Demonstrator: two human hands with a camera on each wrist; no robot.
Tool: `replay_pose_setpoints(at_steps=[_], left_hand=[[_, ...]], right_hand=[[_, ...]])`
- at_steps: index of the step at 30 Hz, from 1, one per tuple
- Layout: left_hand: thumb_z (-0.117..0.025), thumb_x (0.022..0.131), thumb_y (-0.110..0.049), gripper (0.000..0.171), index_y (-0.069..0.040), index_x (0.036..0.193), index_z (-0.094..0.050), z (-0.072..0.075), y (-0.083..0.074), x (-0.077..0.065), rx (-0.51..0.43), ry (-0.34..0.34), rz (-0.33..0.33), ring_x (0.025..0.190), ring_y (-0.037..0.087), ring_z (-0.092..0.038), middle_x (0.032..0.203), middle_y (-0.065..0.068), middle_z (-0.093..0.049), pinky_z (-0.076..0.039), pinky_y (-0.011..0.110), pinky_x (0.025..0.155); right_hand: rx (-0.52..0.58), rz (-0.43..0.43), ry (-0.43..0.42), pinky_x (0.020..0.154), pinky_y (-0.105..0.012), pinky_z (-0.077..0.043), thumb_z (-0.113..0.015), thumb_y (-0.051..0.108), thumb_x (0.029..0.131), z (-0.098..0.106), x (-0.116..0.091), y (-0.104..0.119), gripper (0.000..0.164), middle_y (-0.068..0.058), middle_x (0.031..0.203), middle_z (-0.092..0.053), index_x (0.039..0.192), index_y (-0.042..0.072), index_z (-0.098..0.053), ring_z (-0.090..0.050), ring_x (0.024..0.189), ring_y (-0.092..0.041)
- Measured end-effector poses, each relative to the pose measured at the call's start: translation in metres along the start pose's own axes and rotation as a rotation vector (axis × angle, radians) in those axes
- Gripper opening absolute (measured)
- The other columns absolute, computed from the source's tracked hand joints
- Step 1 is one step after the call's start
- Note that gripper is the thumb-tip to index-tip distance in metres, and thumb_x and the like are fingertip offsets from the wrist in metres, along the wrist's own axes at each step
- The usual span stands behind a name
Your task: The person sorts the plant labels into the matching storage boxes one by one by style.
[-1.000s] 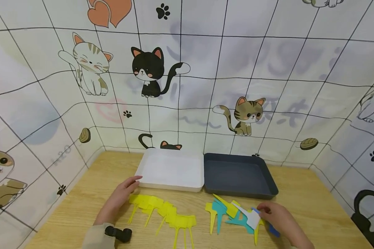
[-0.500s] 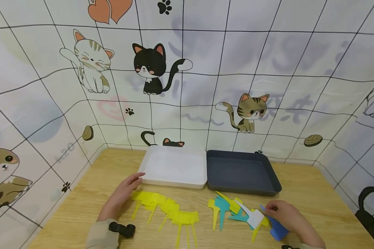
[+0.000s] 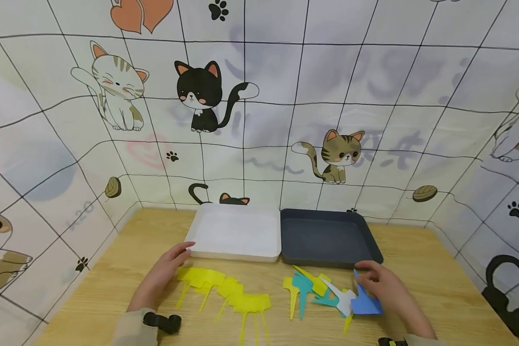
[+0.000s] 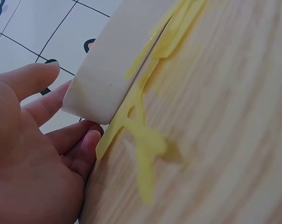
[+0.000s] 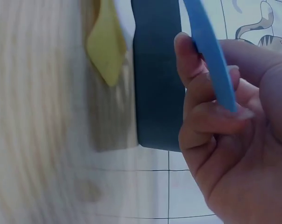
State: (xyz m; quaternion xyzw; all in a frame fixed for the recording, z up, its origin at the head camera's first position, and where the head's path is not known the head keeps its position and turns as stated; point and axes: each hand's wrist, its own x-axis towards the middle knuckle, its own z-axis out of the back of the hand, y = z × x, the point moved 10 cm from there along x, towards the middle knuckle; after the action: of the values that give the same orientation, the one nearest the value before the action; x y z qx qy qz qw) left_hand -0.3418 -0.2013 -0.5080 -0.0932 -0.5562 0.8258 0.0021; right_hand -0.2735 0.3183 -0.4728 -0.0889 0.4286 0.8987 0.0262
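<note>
My right hand (image 3: 387,288) pinches a blue T-shaped plant label (image 3: 365,304) between thumb and fingers, over the right end of a mixed pile. In the right wrist view the blue label (image 5: 214,60) shows edge-on, with fingertips (image 5: 183,44) on it. The pile holds a white label (image 3: 345,302), teal labels (image 3: 302,284) and several yellow labels (image 3: 292,287). My left hand (image 3: 166,269) rests at the near left corner of the white tray (image 3: 238,256), fingers extended. Its fingers touch the tray's side wall (image 4: 96,84) in the left wrist view.
A dark grey tray (image 3: 328,235) stands against the white tray's right side. Overlapping yellow labels (image 3: 253,303) lie in a row in front of the white tray, stems toward the person. Behind the wooden table (image 3: 155,223) hangs a cat-printed cloth (image 3: 268,120).
My right hand has picked the blue label up from the right of the pile and turned it so its broad face shows. The left hand stays at the white tray.
</note>
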Motion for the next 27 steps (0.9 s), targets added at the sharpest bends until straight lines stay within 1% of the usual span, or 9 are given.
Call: replay_pose_setpoints(at_steps=[2, 4, 6, 8, 11, 14, 18, 23, 27], left_hand=[[-0.045, 0.090, -0.055, 0.047, -0.033, 0.131, -0.045, 0.000, 0.002, 0.000, 0.003, 0.008, -0.004, 0.126, 0.031, -0.037, 0.145, 0.000, -0.032, -0.024, 0.053, 0.106], [-0.046, 0.090, -0.055, 0.047, -0.033, 0.131, -0.046, 0.001, 0.002, 0.000, -0.003, 0.007, -0.015, 0.126, 0.031, -0.037, 0.145, 0.000, -0.033, -0.024, 0.053, 0.107], [-0.046, 0.090, -0.055, 0.047, -0.032, 0.131, -0.046, 0.001, 0.001, 0.000, -0.016, 0.009, -0.023, 0.128, 0.030, -0.036, 0.145, -0.001, -0.033, -0.022, 0.052, 0.107], [-0.046, 0.090, -0.054, 0.047, -0.031, 0.132, -0.046, 0.002, 0.001, 0.000, -0.021, 0.002, -0.025, 0.128, 0.030, -0.036, 0.145, 0.000, -0.033, -0.022, 0.052, 0.108], [-0.046, 0.091, -0.052, 0.048, -0.028, 0.133, -0.045, 0.000, -0.001, -0.001, -0.024, 0.008, -0.026, 0.130, 0.030, -0.033, 0.146, 0.002, -0.032, -0.021, 0.053, 0.108], [-0.046, 0.092, -0.050, 0.049, -0.025, 0.134, -0.044, -0.003, -0.002, -0.001, -0.029, 0.024, -0.047, 0.134, 0.029, -0.027, 0.147, 0.004, -0.030, -0.017, 0.054, 0.109], [-0.047, 0.091, -0.049, 0.049, -0.025, 0.134, -0.044, -0.004, -0.002, 0.000, -0.046, 0.027, -0.063, 0.138, 0.026, -0.020, 0.147, 0.003, -0.030, -0.014, 0.054, 0.110], [-0.047, 0.091, -0.051, 0.048, -0.028, 0.132, -0.046, -0.002, -0.001, -0.002, -0.041, 0.009, -0.050, 0.138, 0.025, -0.019, 0.146, 0.001, -0.031, -0.014, 0.054, 0.110], [-0.047, 0.091, -0.051, 0.046, -0.029, 0.132, -0.046, -0.002, -0.001, -0.003, -0.036, 0.006, -0.044, 0.138, 0.025, -0.018, 0.146, 0.000, -0.031, -0.013, 0.054, 0.110]], right_hand=[[0.017, 0.008, -0.008, 0.052, -0.029, -0.040, -0.057, 0.017, 0.091, -0.002, 0.000, 0.001, 0.029, -0.006, 0.076, -0.052, 0.115, 0.003, -0.049, -0.047, 0.058, -0.017], [-0.001, 0.017, -0.025, 0.054, -0.028, -0.040, -0.056, 0.014, 0.091, -0.002, 0.000, 0.003, 0.019, -0.006, 0.080, -0.052, 0.106, 0.004, -0.051, -0.048, 0.062, -0.017], [-0.033, 0.026, -0.041, 0.055, -0.028, -0.040, -0.055, 0.012, 0.091, -0.001, 0.000, 0.006, 0.014, -0.006, 0.083, -0.052, 0.102, 0.005, -0.053, -0.049, 0.065, -0.017], [-0.055, 0.020, -0.048, 0.055, -0.028, -0.040, -0.054, 0.014, 0.091, -0.001, 0.000, 0.007, 0.014, -0.006, 0.084, -0.052, 0.102, 0.005, -0.056, -0.049, 0.065, -0.018], [-0.034, -0.013, -0.042, 0.055, -0.030, -0.040, -0.052, 0.017, 0.093, -0.001, -0.001, 0.004, 0.020, -0.007, 0.082, -0.053, 0.107, 0.004, -0.057, -0.049, 0.063, -0.019], [0.023, -0.053, -0.052, 0.054, -0.031, -0.042, -0.051, 0.019, 0.094, -0.001, -0.001, 0.000, 0.022, -0.007, 0.079, -0.055, 0.109, 0.004, -0.057, -0.050, 0.061, -0.019], [0.144, -0.034, -0.091, 0.055, -0.032, -0.047, -0.051, 0.019, 0.094, 0.003, -0.003, 0.003, 0.025, -0.009, 0.080, -0.058, 0.112, 0.001, -0.056, -0.054, 0.063, -0.020], [0.268, 0.019, -0.173, 0.062, -0.032, -0.053, -0.056, 0.025, 0.092, 0.014, -0.004, 0.007, 0.036, -0.009, 0.082, -0.060, 0.115, -0.003, -0.054, -0.059, 0.069, -0.018], [0.351, 0.016, -0.244, 0.069, -0.031, -0.055, -0.060, 0.029, 0.089, 0.023, -0.006, 0.003, 0.044, -0.003, 0.085, -0.064, 0.119, -0.003, -0.054, -0.063, 0.074, -0.014]])
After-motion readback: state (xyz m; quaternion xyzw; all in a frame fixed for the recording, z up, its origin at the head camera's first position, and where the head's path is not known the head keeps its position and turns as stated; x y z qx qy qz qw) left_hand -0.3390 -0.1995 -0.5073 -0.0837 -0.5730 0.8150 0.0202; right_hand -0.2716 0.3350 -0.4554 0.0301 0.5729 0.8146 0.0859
